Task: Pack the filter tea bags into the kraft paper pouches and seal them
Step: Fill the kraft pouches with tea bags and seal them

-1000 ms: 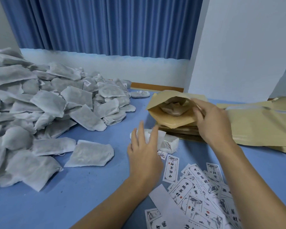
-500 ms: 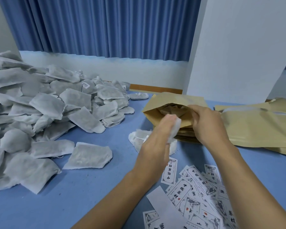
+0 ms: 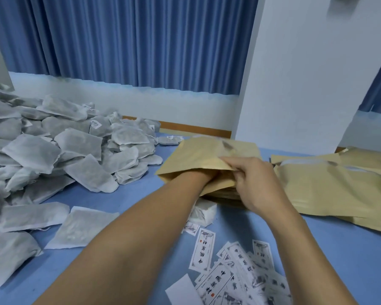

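A kraft paper pouch (image 3: 207, 154) lies open-mouthed on the blue table, on top of a stack of flat pouches (image 3: 227, 195). My left forearm (image 3: 163, 208) reaches into the pouch mouth, and the hand is hidden inside past the wrist. My right hand (image 3: 259, 183) pinches the pouch's upper edge and holds the mouth open. A big heap of white filter tea bags (image 3: 64, 150) fills the left side. Two small folded tea bags (image 3: 204, 213) lie just under my left wrist.
More kraft pouches (image 3: 339, 188) lie spread at the right. Printed paper labels (image 3: 231, 280) are scattered near the front edge. Loose tea bags (image 3: 84, 230) lie flat at the front left. A white wall panel (image 3: 306, 73) and a blue curtain (image 3: 130, 40) stand behind the table.
My left hand picked up a tea bag from beside the labels, carried it to the pouch mouth and has now gone inside. My right hand kept holding the pouch open.
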A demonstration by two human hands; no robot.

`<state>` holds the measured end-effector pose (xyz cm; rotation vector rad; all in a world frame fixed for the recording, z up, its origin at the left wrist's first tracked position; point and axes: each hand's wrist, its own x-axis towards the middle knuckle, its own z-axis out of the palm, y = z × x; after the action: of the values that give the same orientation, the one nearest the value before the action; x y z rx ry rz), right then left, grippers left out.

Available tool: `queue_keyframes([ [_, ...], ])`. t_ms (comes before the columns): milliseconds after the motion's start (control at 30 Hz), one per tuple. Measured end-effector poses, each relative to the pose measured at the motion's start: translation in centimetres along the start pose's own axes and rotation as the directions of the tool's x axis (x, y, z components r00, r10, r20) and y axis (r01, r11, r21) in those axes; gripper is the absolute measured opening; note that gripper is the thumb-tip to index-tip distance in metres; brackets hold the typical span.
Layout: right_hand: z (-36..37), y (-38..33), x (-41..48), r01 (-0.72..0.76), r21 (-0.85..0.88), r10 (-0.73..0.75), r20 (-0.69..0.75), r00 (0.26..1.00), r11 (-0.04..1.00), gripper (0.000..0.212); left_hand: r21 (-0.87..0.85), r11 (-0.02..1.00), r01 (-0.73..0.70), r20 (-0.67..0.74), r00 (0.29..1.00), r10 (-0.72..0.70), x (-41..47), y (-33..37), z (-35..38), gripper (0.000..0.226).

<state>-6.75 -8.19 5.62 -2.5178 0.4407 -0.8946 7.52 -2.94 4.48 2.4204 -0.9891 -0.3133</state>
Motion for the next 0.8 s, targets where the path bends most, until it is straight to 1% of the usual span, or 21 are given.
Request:
queue_keyframes([
  [33, 0.1, -0.1, -0.1, 0.026, 0.005, -0.026, 0.010, 1.000, 1.000, 0.060, 0.080, 0.996, 0.029, 0.053, 0.998, -0.033, 0.2, 0.0, 0.2, 0.046],
  [67, 0.2, 0.0, 0.0, 0.036, 0.002, -0.036, 0.008, 0.999, 0.999, 0.059, 0.134, 0.991, 0.029, 0.067, 0.997, -0.038, 0.4, 0.5, 0.3, 0.046],
  [100, 0.3, 0.1, 0.1, 0.025, -0.005, -0.025, -0.013, 1.000, 1.000, 0.057, 0.164, 0.986, 0.003, 0.062, 0.998, -0.013, 0.6, 1.1, 0.5, 0.044],
  [167, 0.3, 0.4, 0.5, -0.030, -0.008, 0.029, -0.118, 0.993, 1.000, 0.054, 0.156, 0.984, -0.089, 0.005, 0.996, 0.089, 0.6, 2.6, 0.8, 0.040],
  [233, 0.4, 0.7, 0.6, -0.086, 0.000, 0.084, -0.205, 0.975, 0.996, 0.058, 0.095, 0.976, -0.194, -0.101, 0.974, 0.203, -0.1, 2.9, 0.8, 0.036],
  [267, 0.3, 0.8, 0.6, -0.114, 0.006, 0.112, -0.212, 0.971, 0.993, 0.061, 0.066, 0.964, -0.258, -0.187, 0.946, 0.265, -0.8, 2.6, 0.7, 0.032],
  [300, 0.3, 0.8, 0.6, -0.138, 0.021, 0.140, -0.206, 0.968, 0.990, 0.064, 0.047, 0.939, -0.341, -0.291, 0.894, 0.340, -2.3, 2.2, 0.8, 0.026],
  [367, 0.1, 0.8, 0.4, -0.162, 0.070, 0.173, -0.208, 0.963, 0.984, 0.068, 0.017, 0.841, -0.540, -0.501, 0.723, 0.475, -6.0, 1.5, 1.5, 0.017],
  [400, -0.1, 0.8, 0.3, -0.172, 0.094, 0.189, -0.221, 0.957, 0.981, 0.069, -0.026, 0.784, -0.620, -0.581, 0.647, 0.493, -7.9, 1.0, 2.2, 0.015],
  [433, -0.2, 0.8, 0.3, -0.186, 0.106, 0.206, -0.237, 0.949, 0.977, 0.071, -0.131, 0.744, -0.656, -0.637, 0.630, 0.444, -9.8, 0.6, 3.0, 0.013],
  [467, -0.3, 0.7, 0.3, -0.197, 0.100, 0.217, -0.257, 0.942, 0.975, 0.072, -0.323, 0.709, -0.627, -0.643, 0.695, 0.321, -11.4, 0.1, 3.9, 0.011],
  [500, -0.3, 0.6, 0.3, -0.203, 0.086, 0.220, -0.279, 0.935, 0.975, 0.072, -0.570, 0.639, -0.516, -0.559, 0.814, 0.159, -12.7, -0.3, 4.6, 0.008],
  [533, -0.4, 0.4, 0.3, -0.202, 0.079, 0.217, -0.296, 0.930, 0.976, 0.072, -0.797, 0.510, -0.323, -0.371, 0.928, 0.009, -13.4, -0.7, 5.1, 0.012],
  [567, -0.5, 0.2, 0.2, -0.193, 0.087, 0.210, -0.303, 0.930, 0.977, 0.071, -0.935, 0.343, -0.083, -0.119, 0.989, -0.084, -13.7, -1.0, 5.2, 0.027],
  [600, -0.6, -0.1, 0.1, -0.177, 0.096, 0.198, -0.302, 0.933, 0.980, 0.071, -0.979, 0.170, 0.114, 0.098, 0.990, -0.102, -13.6, -1.3, 5.1, 0.045],
  [633, -0.7, -0.4, -0.2, -0.157, 0.093, 0.177, -0.290, 0.940, 0.983, 0.072, -0.976, 0.017, 0.216, 0.215, 0.974, -0.069, -13.2, -1.6, 4.8, 0.058],
  [667, -0.7, -0.5, -0.6, -0.133, 0.078, 0.149, -0.260, 0.954, 0.988, 0.072, -0.963, -0.097, 0.250, 0.252, 0.968, -0.014, -12.8, -2.0, 4.1, 0.065],
  [700, -0.7, -0.6, -1.1, -0.099, 0.061, 0.109, -0.202, 0.973, 0.993, 0.071, -0.952, -0.175, 0.250, 0.247, 0.968, 0.040, -12.5, -2.3, 3.4, 0.069],
  [733, -0.7, -0.6, -1.7, -0.060, 0.042, 0.065, -0.110, 0.992, 0.997, 0.071, -0.941, -0.240, 0.241, 0.229, 0.971, 0.075, -12.1, -2.6, 2.7, 0.070],
  [767, -0.7, -0.4, -2.4, -0.021, 0.014, 0.021, 0.017, 1.000, 1.000, 0.070, -0.926, -0.296, 0.236, 0.223, 0.972, 0.080, -11.7, -2.7, 2.3, 0.068],
  [800, -0.8, -0.2, -3.1, 0.021, -0.013, -0.019, 0.151, 0.988, 1.000, 0.069, -0.909, -0.339, 0.241, 0.238, 0.970, 0.051, -11.5, -2.8, 2.2, 0.064],
])
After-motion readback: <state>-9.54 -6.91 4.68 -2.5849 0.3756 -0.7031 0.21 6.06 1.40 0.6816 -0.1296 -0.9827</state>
